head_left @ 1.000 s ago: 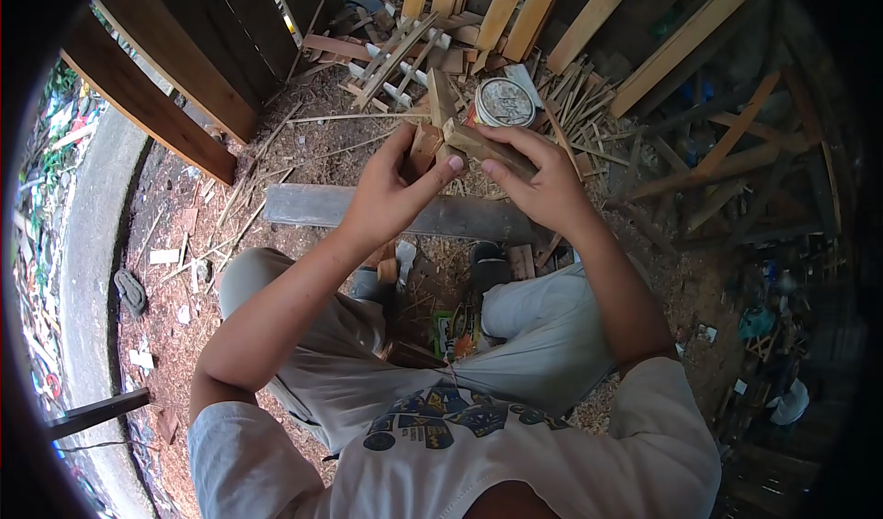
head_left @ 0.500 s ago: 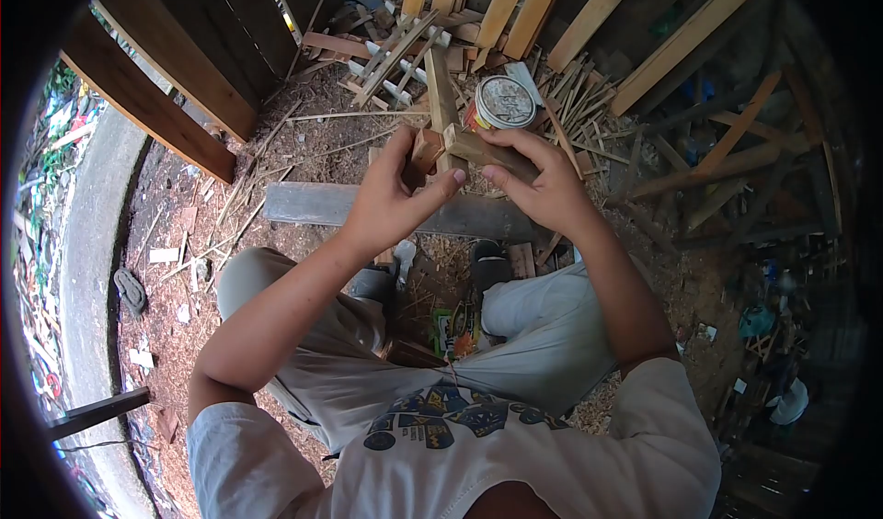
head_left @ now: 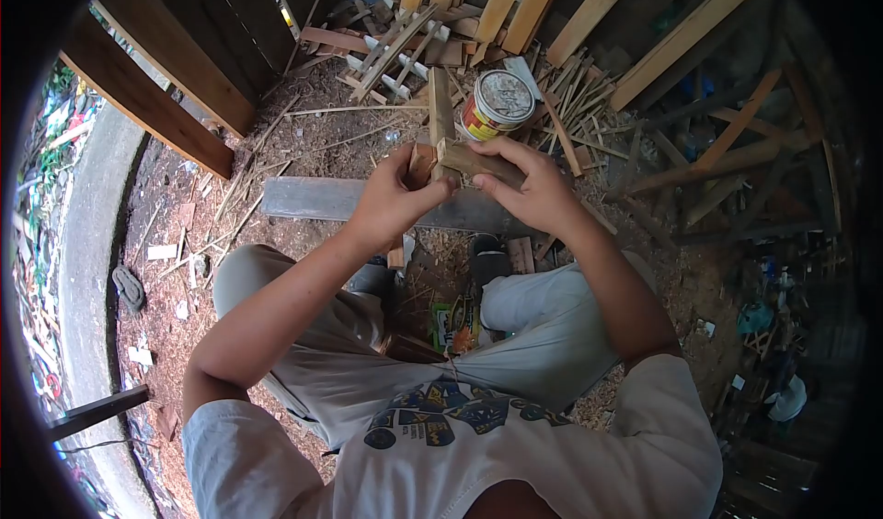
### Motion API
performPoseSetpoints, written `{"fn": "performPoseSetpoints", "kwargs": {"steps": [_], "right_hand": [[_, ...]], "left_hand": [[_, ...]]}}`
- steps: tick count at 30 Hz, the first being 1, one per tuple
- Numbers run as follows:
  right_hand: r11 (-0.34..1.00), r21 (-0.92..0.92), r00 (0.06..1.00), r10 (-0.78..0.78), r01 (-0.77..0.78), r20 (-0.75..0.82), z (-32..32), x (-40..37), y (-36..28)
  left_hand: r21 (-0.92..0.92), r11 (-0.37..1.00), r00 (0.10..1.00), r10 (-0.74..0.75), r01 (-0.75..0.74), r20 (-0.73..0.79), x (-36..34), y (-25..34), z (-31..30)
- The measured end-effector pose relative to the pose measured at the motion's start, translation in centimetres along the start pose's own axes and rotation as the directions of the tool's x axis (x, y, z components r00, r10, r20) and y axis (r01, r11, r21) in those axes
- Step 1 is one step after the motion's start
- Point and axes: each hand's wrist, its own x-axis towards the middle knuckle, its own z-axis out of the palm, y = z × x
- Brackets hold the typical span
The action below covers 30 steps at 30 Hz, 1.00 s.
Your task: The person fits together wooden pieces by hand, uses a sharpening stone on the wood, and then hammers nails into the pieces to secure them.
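Between my hands is a wooden cross-joint (head_left: 441, 105) of short squared pieces meeting near the middle, with one arm pointing away from me. My left hand (head_left: 394, 199) is closed around its reddish left piece (head_left: 422, 162), thumb near the joint. On the other side my right hand (head_left: 538, 191) grips the right-hand piece (head_left: 480, 161), fingers over the top and thumb below. How the pieces fit together is partly hidden by my fingers. Beneath them a dark plank (head_left: 313, 200) lies across the ground in front of my feet.
A lidded paint can (head_left: 502, 101) stands just beyond my right hand. Several thin wood strips (head_left: 589, 105) and offcuts litter the ground behind it. Upright boards (head_left: 589, 22) line the far side. A concrete curb (head_left: 87, 271) runs along the left, and a dark bar (head_left: 101, 411) juts in.
Both hands have lowered slightly toward me with the wooden cross-joint, which has turned a little. More of the paint can's label shows now.
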Motion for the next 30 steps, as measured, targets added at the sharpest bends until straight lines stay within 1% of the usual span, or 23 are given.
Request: {"fn": "performPoseSetpoints", "kwargs": {"steps": [2, 6, 8, 9, 11, 12, 14, 18, 20, 21, 23, 24, 26, 27, 29, 30], "right_hand": [[0.999, 0.034, 0.999, 0.035, -0.035, 0.024, 0.1, -0.1, 0.0], [0.999, 0.029, 0.999, 0.037, -0.038, 0.021, 0.4, -0.4, 0.7], [1.000, 0.021, 1.000, 0.011, -0.012, 0.028, 0.5, -0.5, 0.8], [1.000, 0.023, 1.000, 0.012, -0.012, 0.028, 0.5, -0.6, 0.7], [0.996, 0.058, 0.997, 0.059, -0.062, 0.055, 0.6, -0.7, 0.5], [0.996, 0.058, 0.997, 0.058, -0.061, 0.055, 0.6, -0.8, 0.4], [0.998, 0.055, 0.998, 0.034, -0.037, 0.045, 0.8, -0.8, 0.2], [1.000, 0.001, 1.000, -0.017, 0.017, -0.004, 1.4, -1.2, 0.5], [0.999, 0.034, 1.000, -0.005, 0.005, -0.002, 1.7, -1.4, 0.7], [0.999, 0.034, 1.000, -0.006, 0.006, -0.002, 1.9, -1.5, 0.9], [0.999, 0.000, 0.999, -0.037, 0.037, -0.026, 2.2, -1.7, 1.2], [0.999, 0.000, 0.999, -0.038, 0.038, -0.025, 2.2, -1.8, 1.2], [0.999, 0.002, 0.998, -0.050, 0.050, -0.031, 2.4, -2.0, 1.3], [0.999, 0.002, 0.998, -0.049, 0.049, -0.030, 2.6, -2.1, 1.5], [0.997, -0.052, 0.996, -0.066, 0.063, -0.060, 2.9, -2.4, 1.9], [0.997, -0.052, 0.996, -0.066, 0.063, -0.060, 2.8, -2.4, 1.5]], "left_hand": [[-0.042, 0.999, 1.000, 0.014, -0.014, -0.007, -0.2, 0.0, 0.2], [-0.010, 1.000, 1.000, 0.008, -0.008, -0.002, -0.6, -0.2, 0.2], [-0.070, 0.994, 0.997, 0.080, -0.078, 0.013, -0.4, -1.0, -0.1], [-0.070, 0.995, 0.997, 0.078, -0.077, 0.013, -0.5, -1.0, -0.1], [0.055, 0.991, 0.993, 0.118, -0.118, 0.010, -0.7, -1.1, -0.1], [0.055, 0.991, 0.993, 0.119, -0.119, 0.009, -0.7, -1.2, -0.1], [0.176, 0.974, 0.989, 0.147, -0.141, -0.021, -0.7, -1.4, -0.2], [0.165, 0.978, 0.988, 0.137, -0.125, -0.067, -1.3, -0.5, 0.5], [0.223, 0.967, 0.984, 0.146, -0.119, -0.105, -1.4, -0.9, 0.5], [0.223, 0.967, 0.984, 0.146, -0.119, -0.106, -1.4, -1.0, 0.6], [0.294, 0.946, 0.974, 0.181, -0.133, -0.140, -1.4, -1.2, 0.7], [0.293, 0.947, 0.973, 0.181, -0.134, -0.141, -1.4, -1.5, 0.7], [0.221, 0.963, 0.971, 0.191, -0.156, -0.147, -1.3, -2.3, 0.7], [0.221, 0.963, 0.971, 0.190, -0.155, -0.147, -1.5, -2.0, 0.7], [0.279, 0.960, 0.993, 0.060, -0.029, -0.104, -1.8, -1.3, 0.6], [0.279, 0.960, 0.993, 0.060, -0.029, -0.104, -1.8, -1.5, 0.6]]}}
